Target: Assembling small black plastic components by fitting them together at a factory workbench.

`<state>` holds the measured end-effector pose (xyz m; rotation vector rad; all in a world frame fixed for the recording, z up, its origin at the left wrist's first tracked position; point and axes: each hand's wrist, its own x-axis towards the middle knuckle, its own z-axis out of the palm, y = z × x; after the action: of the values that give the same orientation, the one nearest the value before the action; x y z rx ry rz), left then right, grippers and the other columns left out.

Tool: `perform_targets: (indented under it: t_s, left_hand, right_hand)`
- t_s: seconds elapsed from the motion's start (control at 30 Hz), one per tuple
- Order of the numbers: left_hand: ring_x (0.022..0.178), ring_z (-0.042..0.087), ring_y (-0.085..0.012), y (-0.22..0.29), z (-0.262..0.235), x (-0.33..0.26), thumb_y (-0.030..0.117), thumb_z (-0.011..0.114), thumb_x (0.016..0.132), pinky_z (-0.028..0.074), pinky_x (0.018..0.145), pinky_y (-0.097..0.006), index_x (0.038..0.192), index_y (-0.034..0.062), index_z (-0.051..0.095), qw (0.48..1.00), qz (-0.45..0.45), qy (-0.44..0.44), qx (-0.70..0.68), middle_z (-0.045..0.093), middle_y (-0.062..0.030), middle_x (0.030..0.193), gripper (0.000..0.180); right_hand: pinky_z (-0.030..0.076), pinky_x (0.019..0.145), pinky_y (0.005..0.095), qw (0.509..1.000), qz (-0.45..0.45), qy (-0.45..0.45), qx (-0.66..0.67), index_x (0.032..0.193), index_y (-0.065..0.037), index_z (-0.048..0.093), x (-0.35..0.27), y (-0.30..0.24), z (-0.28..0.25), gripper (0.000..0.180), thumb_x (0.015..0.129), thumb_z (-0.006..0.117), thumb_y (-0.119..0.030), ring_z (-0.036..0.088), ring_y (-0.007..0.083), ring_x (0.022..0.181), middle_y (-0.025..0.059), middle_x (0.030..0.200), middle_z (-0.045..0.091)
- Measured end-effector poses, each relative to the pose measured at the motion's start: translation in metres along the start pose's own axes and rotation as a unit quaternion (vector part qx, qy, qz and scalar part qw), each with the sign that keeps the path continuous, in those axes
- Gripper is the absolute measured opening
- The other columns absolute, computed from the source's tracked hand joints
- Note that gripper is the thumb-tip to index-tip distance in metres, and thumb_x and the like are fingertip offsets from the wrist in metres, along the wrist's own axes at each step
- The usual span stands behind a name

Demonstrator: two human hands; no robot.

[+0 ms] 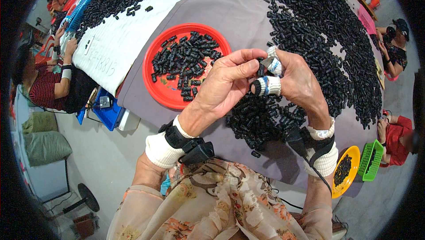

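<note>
In front of my chest both hands meet over the grey-covered table. My left hand (226, 78) has its thumb and index finger pinched together near the right hand's fingertips. My right hand (301, 78) is bent in toward it, its thumb and a finger wrapped in white and blue tape. Something small and dark sits between the fingertips, mostly hidden by them. Below and beyond the right hand spreads a large pile of small black plastic parts (310, 32). Left of my left hand stands a round red tray (148, 69) holding many of the same parts.
A yellow plate (353, 182) and a green basket (368, 169) stand at the right edge. More black parts lie on a white-covered table (106, 58) at the far left. People sit working left and right. A blue bin (108, 111) stands beside the table's left edge.
</note>
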<state>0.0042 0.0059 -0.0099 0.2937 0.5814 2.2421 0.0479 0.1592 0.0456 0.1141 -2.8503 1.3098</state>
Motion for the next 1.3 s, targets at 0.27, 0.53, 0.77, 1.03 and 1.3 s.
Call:
perform_targets:
  t_s: [0.27,0.53,0.77,1.03,1.3]
  left_hand:
    - [0.086,0.058,-0.0131,-0.001,-0.001,-0.001,0.007,0.052,0.087,0.049,0.076,-0.026,0.106,-0.0012,0.054,1.0,-0.004,0.004,0.003,0.06,-0.0072,0.097,0.021]
    - [0.082,0.058,-0.0121,-0.001,-0.002,0.0,0.007,0.052,0.086,0.049,0.072,-0.024,0.105,-0.0012,0.055,1.0,-0.008,0.022,0.015,0.06,-0.0065,0.095,0.02]
    - [0.076,0.057,-0.0101,-0.002,0.003,0.001,0.007,0.054,0.085,0.048,0.066,-0.022,0.103,-0.0007,0.056,0.997,0.002,0.051,0.057,0.061,-0.0051,0.091,0.02]
    - [0.078,0.057,-0.0104,0.0,0.003,-0.001,0.007,0.054,0.085,0.048,0.068,-0.022,0.103,-0.001,0.056,0.999,0.0,0.033,0.04,0.06,-0.0053,0.092,0.019]
    - [0.082,0.058,-0.0123,-0.001,0.005,-0.003,0.006,0.054,0.085,0.048,0.072,-0.023,0.103,-0.0014,0.055,1.0,-0.007,0.005,-0.004,0.06,-0.0066,0.094,0.02]
  right_hand:
    - [0.039,0.052,0.0348,1.0,-0.011,-0.006,-0.005,0.07,0.0,0.05,0.0,0.005,0.002,0.039,0.062,0.073,-0.031,0.048,0.022,0.052,0.0111,0.058,0.051]
    - [0.04,0.053,0.0359,0.999,-0.014,-0.021,-0.022,0.073,0.001,0.05,0.0,0.001,0.0,0.035,0.067,0.069,-0.028,0.05,0.0258,0.053,0.0136,0.06,0.053]
    - [0.04,0.052,0.0367,0.999,-0.009,-0.033,-0.002,0.075,0.001,0.05,-0.002,0.001,-0.002,0.035,0.068,0.068,-0.029,0.05,0.0285,0.052,0.015,0.059,0.052]
    - [0.04,0.052,0.0332,0.996,-0.04,-0.014,0.075,0.073,0.0,0.051,-0.002,0.008,0.003,0.034,0.065,0.072,-0.026,0.05,0.0202,0.052,0.0102,0.058,0.052]
    - [0.04,0.052,0.033,0.999,-0.016,-0.017,0.034,0.07,0.0,0.05,-0.004,0.005,0.0,0.038,0.063,0.073,-0.029,0.049,0.0188,0.053,0.0092,0.058,0.052]
